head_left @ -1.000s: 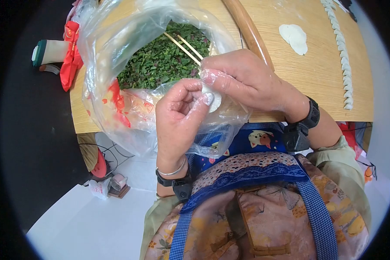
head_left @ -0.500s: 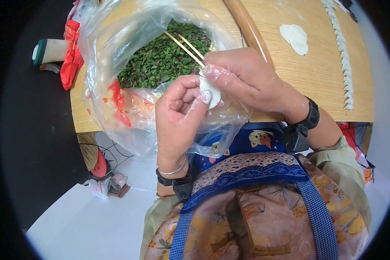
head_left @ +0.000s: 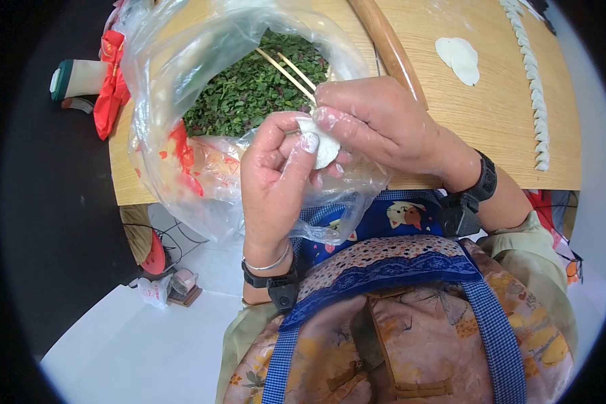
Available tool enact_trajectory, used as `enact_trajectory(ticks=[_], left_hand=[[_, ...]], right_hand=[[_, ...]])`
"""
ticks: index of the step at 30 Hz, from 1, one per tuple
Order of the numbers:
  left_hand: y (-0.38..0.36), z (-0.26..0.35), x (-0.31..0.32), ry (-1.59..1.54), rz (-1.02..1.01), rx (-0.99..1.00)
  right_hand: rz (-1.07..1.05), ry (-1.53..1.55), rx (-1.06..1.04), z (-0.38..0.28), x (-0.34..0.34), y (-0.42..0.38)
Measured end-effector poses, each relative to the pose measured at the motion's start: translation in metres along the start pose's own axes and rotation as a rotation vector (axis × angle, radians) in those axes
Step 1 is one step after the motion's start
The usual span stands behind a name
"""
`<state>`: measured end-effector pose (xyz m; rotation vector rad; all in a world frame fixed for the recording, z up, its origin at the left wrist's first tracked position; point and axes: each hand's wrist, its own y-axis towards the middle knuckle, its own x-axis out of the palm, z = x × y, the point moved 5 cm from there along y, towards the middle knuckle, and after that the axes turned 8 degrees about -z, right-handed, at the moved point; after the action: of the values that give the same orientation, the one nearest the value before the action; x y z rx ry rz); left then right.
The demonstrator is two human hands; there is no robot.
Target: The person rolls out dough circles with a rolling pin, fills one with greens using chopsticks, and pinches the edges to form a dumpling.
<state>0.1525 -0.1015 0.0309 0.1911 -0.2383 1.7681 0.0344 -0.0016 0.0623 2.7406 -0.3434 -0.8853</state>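
Note:
Both hands pinch one small white dumpling (head_left: 324, 149) over the near edge of the table. My left hand (head_left: 276, 178) cups it from below, with the thumb pressed on its top. My right hand (head_left: 384, 124) closes on it from the right, fingertips on the dough's edge. Just behind the hands, a clear plastic bag (head_left: 175, 81) holds chopped green filling (head_left: 249, 91) with two wooden chopsticks (head_left: 286, 71) stuck in it.
A wooden table (head_left: 491, 128) carries a rolling pin (head_left: 387, 44), two round dough wrappers (head_left: 459, 57) and a long row of finished dumplings (head_left: 535, 101) at the right. A red bag (head_left: 109, 84) hangs at the table's left edge. White floor lies below.
My left thumb has slid up over the dumpling, and the dumpling has turned a little between the fingers. The hands stay in the same place.

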Motion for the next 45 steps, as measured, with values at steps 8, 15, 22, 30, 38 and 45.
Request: enact_trajectory(ticks=[8,15,22,30,38,45], left_hand=[[0.001,0.002,0.001,-0.056,0.038,0.062],[-0.001,0.004,-0.004,0.046,0.122,0.153],[-0.001,0.002,-0.006,0.004,0.143,0.137],[-0.001,0.001,-0.004,-0.017,0.103,0.089],[0.000,0.001,-0.003,-0.071,0.113,0.118],[0.002,0.000,-0.005,-0.118,0.131,0.147]], right_hand=[[-0.014,-0.057,-0.042,0.000,0.003,0.001],[-0.017,-0.056,-0.012,0.002,0.002,0.000],[-0.004,-0.089,0.000,-0.001,0.002,0.001],[-0.004,-0.060,0.010,0.002,0.001,0.001],[0.014,-0.116,-0.014,0.001,0.004,0.001],[-0.009,-0.037,-0.005,0.004,0.002,0.000]])
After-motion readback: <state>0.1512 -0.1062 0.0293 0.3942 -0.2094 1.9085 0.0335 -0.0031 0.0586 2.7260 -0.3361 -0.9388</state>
